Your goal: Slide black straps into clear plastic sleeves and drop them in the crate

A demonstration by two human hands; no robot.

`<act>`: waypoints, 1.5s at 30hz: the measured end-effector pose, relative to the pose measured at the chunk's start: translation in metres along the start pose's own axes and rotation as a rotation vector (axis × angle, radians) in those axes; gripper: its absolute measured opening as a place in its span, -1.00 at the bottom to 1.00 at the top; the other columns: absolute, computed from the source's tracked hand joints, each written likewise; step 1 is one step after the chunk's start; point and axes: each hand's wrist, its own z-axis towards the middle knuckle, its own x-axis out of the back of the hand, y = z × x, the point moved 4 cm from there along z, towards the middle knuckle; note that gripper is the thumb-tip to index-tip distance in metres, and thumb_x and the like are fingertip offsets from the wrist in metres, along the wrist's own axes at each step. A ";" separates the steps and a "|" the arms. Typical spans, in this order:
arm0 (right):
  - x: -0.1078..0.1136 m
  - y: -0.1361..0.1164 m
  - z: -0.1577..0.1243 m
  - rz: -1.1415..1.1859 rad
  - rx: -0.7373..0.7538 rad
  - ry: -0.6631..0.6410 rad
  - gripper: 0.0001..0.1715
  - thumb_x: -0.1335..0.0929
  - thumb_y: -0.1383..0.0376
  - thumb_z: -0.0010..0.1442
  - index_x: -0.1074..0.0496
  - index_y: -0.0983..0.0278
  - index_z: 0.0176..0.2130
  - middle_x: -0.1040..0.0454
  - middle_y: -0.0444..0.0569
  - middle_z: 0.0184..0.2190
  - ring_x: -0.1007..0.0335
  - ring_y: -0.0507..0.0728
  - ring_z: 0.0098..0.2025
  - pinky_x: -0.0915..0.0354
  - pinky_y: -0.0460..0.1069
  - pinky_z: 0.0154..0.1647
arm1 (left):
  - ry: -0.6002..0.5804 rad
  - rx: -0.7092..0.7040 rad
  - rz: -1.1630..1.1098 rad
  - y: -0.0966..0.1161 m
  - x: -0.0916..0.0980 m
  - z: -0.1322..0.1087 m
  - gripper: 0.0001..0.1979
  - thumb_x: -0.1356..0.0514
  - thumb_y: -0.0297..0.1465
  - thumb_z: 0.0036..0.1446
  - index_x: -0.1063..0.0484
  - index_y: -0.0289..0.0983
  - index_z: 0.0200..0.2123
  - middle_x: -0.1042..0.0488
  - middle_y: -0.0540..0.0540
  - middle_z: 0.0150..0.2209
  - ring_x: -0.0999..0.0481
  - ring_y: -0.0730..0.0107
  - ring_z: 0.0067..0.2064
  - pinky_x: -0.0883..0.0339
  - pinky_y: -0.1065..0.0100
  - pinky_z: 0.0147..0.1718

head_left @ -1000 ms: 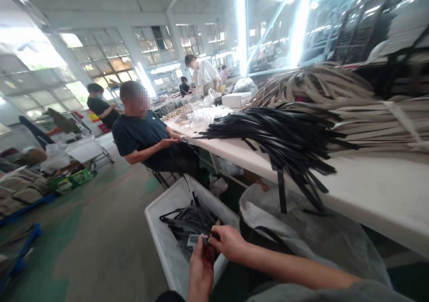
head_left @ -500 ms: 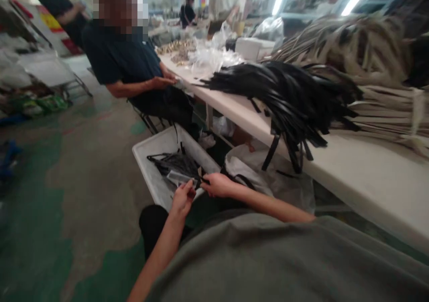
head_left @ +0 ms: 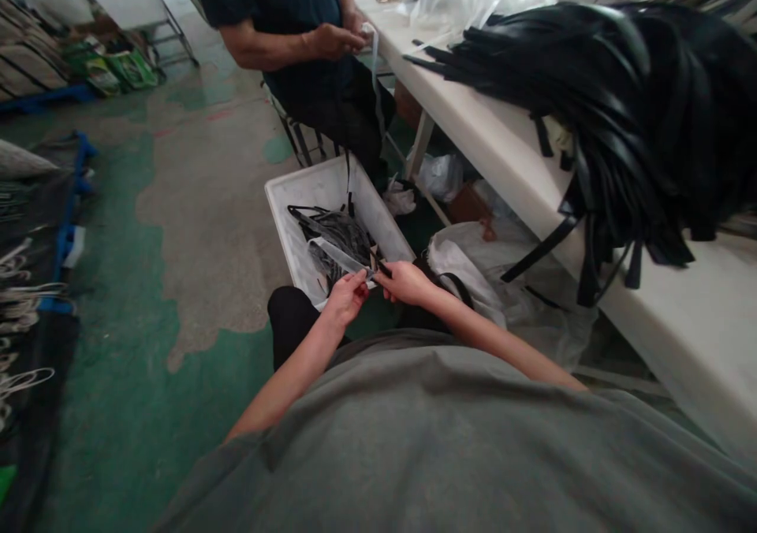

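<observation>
Over the near end of a white plastic bin point(head_left: 282, 216), my two hands are almost touching. My left hand point(head_left: 348, 296) is closed in a pinch on a translucent whitish strip point(head_left: 337, 254) that stretches away over the bin. My right hand point(head_left: 407, 283) grips a thin black strap point(head_left: 382, 264), its end lying by my left fingertips; the exact contact there is too small to make out. Inside the bin lies a tangled heap of black straps point(head_left: 350, 232). A small tan piece point(head_left: 374, 255) shows beside the right fingers.
A white table point(head_left: 668, 312) runs along my right, with a big bundle of black straps point(head_left: 615, 91) hanging over its edge. A seated co-worker point(head_left: 284, 44) handles a white strip point(head_left: 374, 60). Below the table lies a whitish sack point(head_left: 473, 273); blue pallets point(head_left: 65, 225) stand left.
The view has tilted down and closer to the bin. The whitish strip now shows longer between my hand and the bin. The co-worker's white strip hangs in view. Both my hands keep their grip.
</observation>
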 end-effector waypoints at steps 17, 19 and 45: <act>-0.002 0.007 -0.016 -0.049 0.024 -0.097 -0.69 -0.25 0.15 0.31 -0.42 0.26 -0.37 -0.51 -0.15 -0.60 -0.41 0.01 -0.59 -0.15 -0.12 -0.53 | 0.074 0.026 0.014 -0.002 0.010 0.002 -0.79 -0.40 -0.51 -0.09 -0.39 -0.33 -0.52 -0.34 0.10 -0.64 -0.34 0.63 -0.61 -0.31 0.54 -0.57; -0.003 0.005 -0.013 -0.102 0.004 -0.018 -0.68 -0.25 0.14 0.31 -0.42 0.26 -0.38 -0.50 -0.13 -0.60 -0.41 0.01 -0.57 -0.13 -0.11 -0.54 | 0.051 0.062 0.031 -0.009 0.008 0.000 -0.78 -0.40 -0.50 -0.09 -0.38 -0.33 -0.54 -0.35 0.09 -0.64 -0.34 0.61 -0.61 -0.31 0.53 -0.57; 0.004 0.010 -0.020 0.173 -0.008 -0.004 -0.66 -0.25 0.17 0.32 -0.40 0.32 -0.38 -0.50 -0.13 -0.59 -0.39 -0.04 -0.61 -0.18 -0.17 -0.55 | -0.036 0.033 0.082 0.001 -0.019 -0.010 -0.87 -0.39 -0.52 -0.07 -0.49 -0.38 -0.42 -0.36 0.09 -0.62 -0.32 0.66 -0.61 -0.30 0.58 -0.59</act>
